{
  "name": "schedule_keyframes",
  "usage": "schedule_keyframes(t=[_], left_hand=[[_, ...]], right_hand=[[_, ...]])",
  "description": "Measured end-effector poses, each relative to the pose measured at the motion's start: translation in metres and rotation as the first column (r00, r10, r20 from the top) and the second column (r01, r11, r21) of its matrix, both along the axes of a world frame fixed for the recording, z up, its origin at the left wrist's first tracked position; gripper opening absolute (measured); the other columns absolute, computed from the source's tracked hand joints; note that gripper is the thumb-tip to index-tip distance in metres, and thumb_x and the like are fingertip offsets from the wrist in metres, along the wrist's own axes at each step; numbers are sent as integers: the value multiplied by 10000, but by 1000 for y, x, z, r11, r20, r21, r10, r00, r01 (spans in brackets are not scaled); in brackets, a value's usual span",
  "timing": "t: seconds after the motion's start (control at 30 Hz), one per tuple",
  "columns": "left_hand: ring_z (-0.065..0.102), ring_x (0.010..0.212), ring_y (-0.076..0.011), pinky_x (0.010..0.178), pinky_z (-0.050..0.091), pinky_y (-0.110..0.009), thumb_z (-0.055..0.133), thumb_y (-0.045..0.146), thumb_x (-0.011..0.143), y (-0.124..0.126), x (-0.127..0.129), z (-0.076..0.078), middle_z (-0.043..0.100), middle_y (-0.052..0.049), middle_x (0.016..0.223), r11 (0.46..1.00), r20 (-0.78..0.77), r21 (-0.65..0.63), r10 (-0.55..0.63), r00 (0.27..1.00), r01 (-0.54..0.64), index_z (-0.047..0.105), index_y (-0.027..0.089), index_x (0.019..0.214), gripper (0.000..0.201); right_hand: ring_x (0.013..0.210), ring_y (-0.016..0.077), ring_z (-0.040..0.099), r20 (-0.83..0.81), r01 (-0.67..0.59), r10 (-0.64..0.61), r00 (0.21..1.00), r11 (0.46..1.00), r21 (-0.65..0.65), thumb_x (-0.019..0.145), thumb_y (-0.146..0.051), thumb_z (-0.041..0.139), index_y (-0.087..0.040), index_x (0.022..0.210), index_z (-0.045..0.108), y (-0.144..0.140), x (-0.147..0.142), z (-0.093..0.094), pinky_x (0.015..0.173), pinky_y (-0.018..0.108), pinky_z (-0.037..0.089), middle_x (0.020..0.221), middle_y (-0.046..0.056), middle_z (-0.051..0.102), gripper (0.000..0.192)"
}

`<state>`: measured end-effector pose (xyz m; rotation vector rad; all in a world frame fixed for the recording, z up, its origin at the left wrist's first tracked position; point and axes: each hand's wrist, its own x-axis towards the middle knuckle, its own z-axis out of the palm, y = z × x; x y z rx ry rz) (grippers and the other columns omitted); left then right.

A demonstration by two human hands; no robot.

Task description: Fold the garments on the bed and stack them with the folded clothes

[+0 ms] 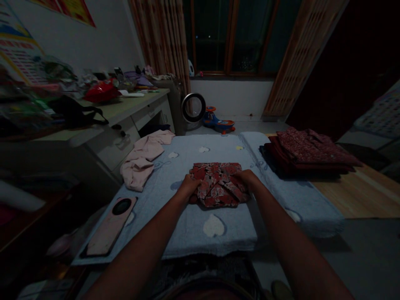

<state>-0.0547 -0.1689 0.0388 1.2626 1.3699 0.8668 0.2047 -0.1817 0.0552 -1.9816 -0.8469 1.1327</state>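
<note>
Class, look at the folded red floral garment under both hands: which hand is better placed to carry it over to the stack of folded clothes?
Probably the right hand. It rests on the floral garment's right edge, the side nearer the stack of folded clothes. The left hand sits on the far edge, beside the pink garment.

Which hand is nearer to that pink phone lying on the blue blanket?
The left hand. It rests on the left edge of the folded red cloth, with the phone off to its lower left. The right hand is on the cloth's far right side.
</note>
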Motion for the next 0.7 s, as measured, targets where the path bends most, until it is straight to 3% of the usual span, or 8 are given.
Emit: schedule_keyframes(t=[0.1, 0.2, 0.33, 0.47, 0.53, 0.6, 0.7], left_hand=[[710, 852, -255, 724, 587, -376, 798, 187, 620, -3, 1, 2, 733, -118, 1024, 996, 171, -85, 3, 985, 11, 602, 152, 1137, 555], [690, 976, -247, 802, 580, -362, 803, 109, 565, 1, -3, 8, 688, -130, 1186, 998, 172, 20, -56, 984, 54, 498, 156, 1283, 781], [651, 1080, -239, 898, 540, -346, 717, 97, 624, 19, -15, 32, 661, -94, 1262, 949, -131, 126, -272, 953, 289, 476, 175, 1359, 778], [583, 1200, -240, 998, 467, -323, 700, 105, 597, 44, -16, 68, 620, -36, 1341, 830, -374, 171, -444, 814, 531, 557, 211, 1330, 755], [582, 1198, -223, 994, 449, -277, 699, 90, 575, 56, -10, 78, 633, -1, 1325, 789, -465, 162, -468, 751, 592, 610, 237, 1279, 725], [604, 1157, -207, 954, 451, -239, 706, 98, 578, 67, -4, 79, 660, 17, 1279, 772, -559, 137, -457, 692, 621, 639, 248, 1241, 684], [644, 1073, -223, 862, 479, -242, 741, 187, 613, 80, -5, 65, 693, -17, 1210, 826, -659, 38, -401, 636, 562, 625, 232, 1254, 653]], right_hand=[[575, 193, 678, -149, -35, 31, 988, 999, -25, 772, -225, 660, -135, 824, 661, 1, -2, 4, 519, 275, 541, 664, 59, 718, 104], [627, 201, 703, -271, -81, 73, 960, 997, -18, 750, -174, 654, -127, 820, 665, -6, -1, 12, 593, 301, 586, 720, 73, 742, 85], [831, 218, 733, -413, -107, 148, 899, 987, 119, 716, -164, 667, -146, 973, 670, -33, -1, 20, 765, 334, 607, 955, 91, 767, 258], [993, 265, 709, -471, -80, 225, 853, 948, 308, 687, -284, 731, -178, 1122, 631, -72, -12, 14, 829, 376, 602, 1148, 104, 725, 459], [964, 265, 715, -470, -64, 226, 853, 940, 335, 680, -360, 763, -207, 1188, 592, -89, -21, 7, 751, 366, 616, 1168, 93, 716, 556], [809, 230, 728, -478, -58, 196, 856, 956, 287, 678, -409, 780, -224, 1194, 564, -105, -27, -1, 611, 323, 605, 1083, 82, 736, 589], [598, 169, 686, -485, -135, 188, 854, 981, 143, 677, -441, 786, -211, 1107, 548, -123, -24, -10, 511, 280, 557, 885, 55, 731, 542]])
